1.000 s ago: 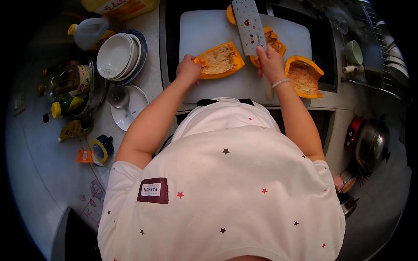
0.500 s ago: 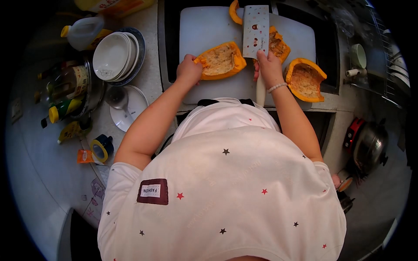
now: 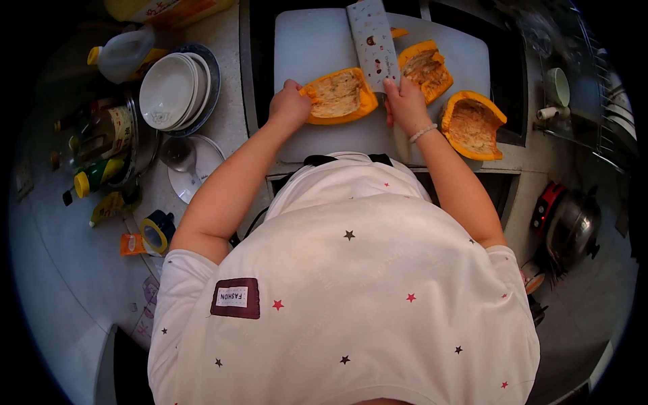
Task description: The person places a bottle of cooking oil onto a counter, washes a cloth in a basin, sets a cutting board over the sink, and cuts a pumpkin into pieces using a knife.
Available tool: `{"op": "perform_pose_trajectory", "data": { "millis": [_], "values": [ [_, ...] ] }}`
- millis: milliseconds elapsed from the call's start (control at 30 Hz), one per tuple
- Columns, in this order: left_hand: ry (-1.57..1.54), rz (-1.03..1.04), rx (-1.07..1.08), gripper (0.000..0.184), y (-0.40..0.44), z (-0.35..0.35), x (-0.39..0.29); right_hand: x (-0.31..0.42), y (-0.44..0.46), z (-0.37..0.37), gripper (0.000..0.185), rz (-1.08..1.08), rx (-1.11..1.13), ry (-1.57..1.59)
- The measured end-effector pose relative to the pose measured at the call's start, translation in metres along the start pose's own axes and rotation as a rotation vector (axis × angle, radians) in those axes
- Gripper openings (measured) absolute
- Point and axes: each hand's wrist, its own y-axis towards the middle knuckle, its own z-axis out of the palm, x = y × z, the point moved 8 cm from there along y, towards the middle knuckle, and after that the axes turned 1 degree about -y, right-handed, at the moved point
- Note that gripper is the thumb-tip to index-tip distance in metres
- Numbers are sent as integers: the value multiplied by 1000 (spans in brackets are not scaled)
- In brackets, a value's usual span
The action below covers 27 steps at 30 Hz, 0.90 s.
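My left hand [image 3: 291, 107] is closed on the left end of a hollow orange pumpkin piece [image 3: 337, 96], cut side up over the white cutting board [image 3: 310, 40]. In my right hand [image 3: 405, 104] is the pale handle of a cleaver [image 3: 373, 47] with a broad, patterned white blade. The blade is tilted to the left, and its lower left edge is at the right end of the held piece; whether it touches cannot be made out. Right of the blade lie a second pumpkin piece [image 3: 426, 71] and a larger chunk [image 3: 474, 125]. A further strip of pumpkin [image 3: 399, 32] is mostly hidden behind the blade.
Stacked white bowls [image 3: 169, 91] stand on the left counter, beside a plate with a metal spoon [image 3: 179, 155]. Several bottles [image 3: 101, 165] and a tape roll [image 3: 156, 231] are farther left. At right are a dish rack [image 3: 601, 101] and a lidded pan [image 3: 574, 226].
The cleaver has shifted left and tilted, coming to the right end of the held pumpkin piece. It now covers most of the strip behind it. My left hand has barely moved.
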Motion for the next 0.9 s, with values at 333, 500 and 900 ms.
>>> {"op": "perform_pose_trajectory", "data": {
  "millis": [333,500,900],
  "values": [
    [31,36,78,28,4,-9,-11,-4,13,4,25,94,259,81],
    [54,49,99,28,14,-6,-8,-9,14,4,24,78,332,38],
    [79,40,121,27,19,-8,-9,3,22,11,30,0,431,-203]
  ]
}}
